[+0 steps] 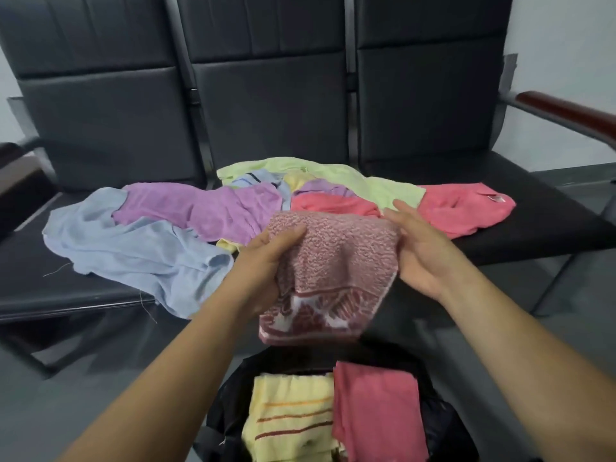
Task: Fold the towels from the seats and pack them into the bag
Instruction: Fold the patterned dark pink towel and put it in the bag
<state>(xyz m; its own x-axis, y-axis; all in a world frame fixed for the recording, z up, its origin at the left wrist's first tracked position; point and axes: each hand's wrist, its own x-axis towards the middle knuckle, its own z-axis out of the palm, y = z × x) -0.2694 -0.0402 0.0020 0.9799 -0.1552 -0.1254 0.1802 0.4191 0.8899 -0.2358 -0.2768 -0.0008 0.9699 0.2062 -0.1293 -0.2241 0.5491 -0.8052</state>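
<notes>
Towel (333, 261) of dusty-pink terry, with a maroon patterned border along its lower edge, hangs doubled over between the person's two hands, held up in the air. The left hand (266, 258) grips its left side, thumb laid over the front of the cloth and fingers curled behind it. The right hand (426, 258) sits against the right side with its palm turned toward the cloth. Its fingers are hidden behind the towel, so I cannot tell whether it grips or only supports. Straight below the hands, nearer the person, a black bag (226, 415) stands open. Inside it a folded yellow striped towel (286, 411) lies under the left hand. A folded coral towel (376, 411) lies under the right hand, and the two touch along one edge. Beyond the hands the black seats (273, 105) carry a loose heap of unfolded towels. A light blue towel (133, 258) spreads out to the left of the left hand, and a purple towel (206, 211) lies just past that hand. A pale green towel (333, 173) lies farthest back. A pink towel (466, 208) lies beyond the right hand and off to its right. Farther right still, a dark wooden armrest (566, 111) ends the row.
</notes>
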